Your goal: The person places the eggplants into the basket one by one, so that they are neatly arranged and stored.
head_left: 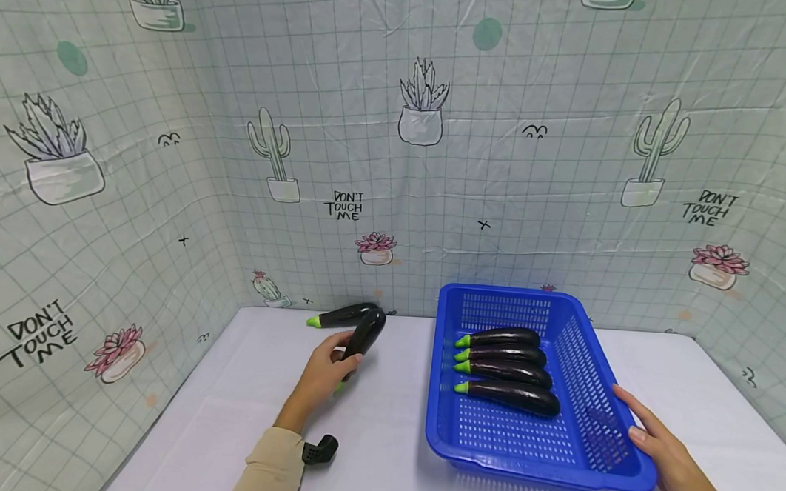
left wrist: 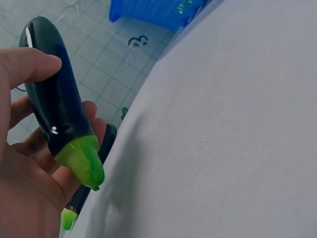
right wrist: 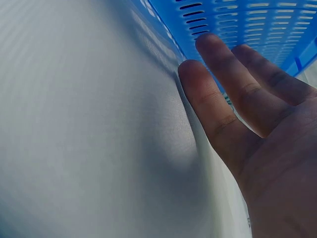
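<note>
My left hand grips a dark, glossy eggplant above the white table, left of the basket. In the left wrist view that eggplant shows its green cap pointing down, with a finger laid across its body. Behind it on the table lies another eggplant, partly overlapped in the head view. My right hand rests against the right side of a blue plastic basket. Its extended fingers reach the outside wall of the basket in the right wrist view.
Several eggplants lie side by side in the basket, green caps to the left. A patterned cloth hangs behind and beside the white table. A black device sits at the left wrist.
</note>
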Available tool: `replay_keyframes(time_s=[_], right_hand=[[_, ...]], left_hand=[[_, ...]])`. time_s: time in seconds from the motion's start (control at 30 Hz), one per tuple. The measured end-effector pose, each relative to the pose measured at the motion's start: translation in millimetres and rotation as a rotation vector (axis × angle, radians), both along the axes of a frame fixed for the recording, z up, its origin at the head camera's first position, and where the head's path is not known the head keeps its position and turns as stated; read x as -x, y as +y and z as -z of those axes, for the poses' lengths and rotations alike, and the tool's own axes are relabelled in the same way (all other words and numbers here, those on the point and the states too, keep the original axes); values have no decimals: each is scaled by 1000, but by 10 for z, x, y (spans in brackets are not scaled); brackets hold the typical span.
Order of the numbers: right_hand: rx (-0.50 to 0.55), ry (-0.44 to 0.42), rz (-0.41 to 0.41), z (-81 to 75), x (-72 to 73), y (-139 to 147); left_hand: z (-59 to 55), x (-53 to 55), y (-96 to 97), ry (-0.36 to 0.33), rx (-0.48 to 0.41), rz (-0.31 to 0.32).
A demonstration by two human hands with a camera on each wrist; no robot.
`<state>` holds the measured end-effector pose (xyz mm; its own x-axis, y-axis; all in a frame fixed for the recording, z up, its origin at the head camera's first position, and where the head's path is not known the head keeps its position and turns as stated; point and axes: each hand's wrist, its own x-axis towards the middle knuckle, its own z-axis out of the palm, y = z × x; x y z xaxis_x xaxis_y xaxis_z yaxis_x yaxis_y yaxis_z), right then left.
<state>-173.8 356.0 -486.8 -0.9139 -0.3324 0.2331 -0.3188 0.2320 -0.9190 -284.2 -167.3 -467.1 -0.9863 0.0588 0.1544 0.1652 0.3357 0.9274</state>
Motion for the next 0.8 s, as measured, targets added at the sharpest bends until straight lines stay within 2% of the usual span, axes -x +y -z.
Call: replay_keyframes(time_s=[0.27,0.6,0.8], right_hand=[[5,11,-7,4,2,2],[-1,4,2,3,-2,4],[23,-7,-21,3,2,11]], left_hand=[[8,3,9,47,-28,-4],[7,-14,37,42,-39,13],[-23,-34,64,56,-56,20]])
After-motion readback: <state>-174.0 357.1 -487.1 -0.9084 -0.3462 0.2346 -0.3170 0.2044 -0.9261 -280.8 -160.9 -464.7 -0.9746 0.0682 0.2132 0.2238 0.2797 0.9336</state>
